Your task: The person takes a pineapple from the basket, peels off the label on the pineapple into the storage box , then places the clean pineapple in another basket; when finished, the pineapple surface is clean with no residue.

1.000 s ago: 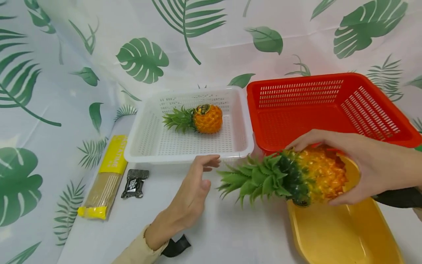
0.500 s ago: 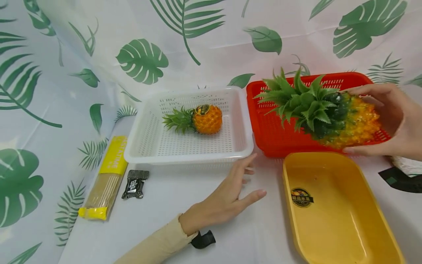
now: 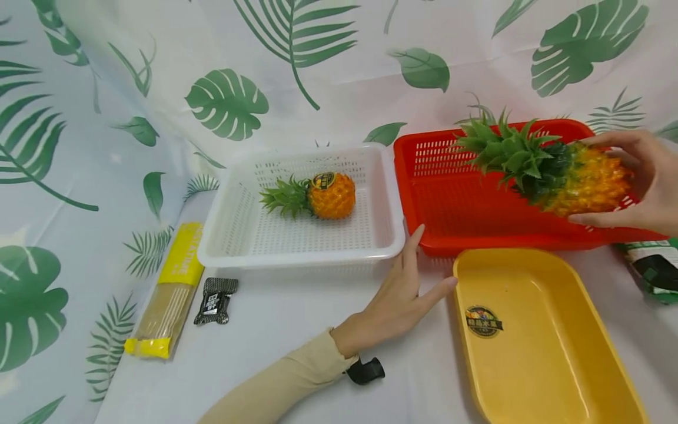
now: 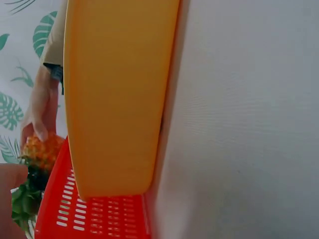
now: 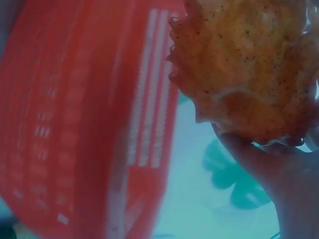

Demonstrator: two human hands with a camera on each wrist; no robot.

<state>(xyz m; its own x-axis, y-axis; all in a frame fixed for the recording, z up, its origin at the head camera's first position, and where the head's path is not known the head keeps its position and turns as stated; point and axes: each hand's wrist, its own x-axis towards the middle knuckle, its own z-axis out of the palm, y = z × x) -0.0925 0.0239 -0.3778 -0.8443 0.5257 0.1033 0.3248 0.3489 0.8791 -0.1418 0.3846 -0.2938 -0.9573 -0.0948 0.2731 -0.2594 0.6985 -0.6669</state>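
My right hand grips the base of a large pineapple above the red basket, its green crown pointing left. The right wrist view shows the orange end of that pineapple close up, beside the basket wall. With fingers extended, my left hand is near the gap between the white basket, the red basket and the yellow basin; whether it touches any of them I cannot tell. A smaller pineapple lies on its side in the white basket.
At the left lies a yellow pack of noodles, with a small black wrapped packet beside it. A green and white package is partly visible at the right edge. Behind the baskets hangs a leaf-patterned cloth.
The large pineapple has moved from over the yellow basin up and right to above the red basket, in my right hand. My left hand has shifted right toward the basin.
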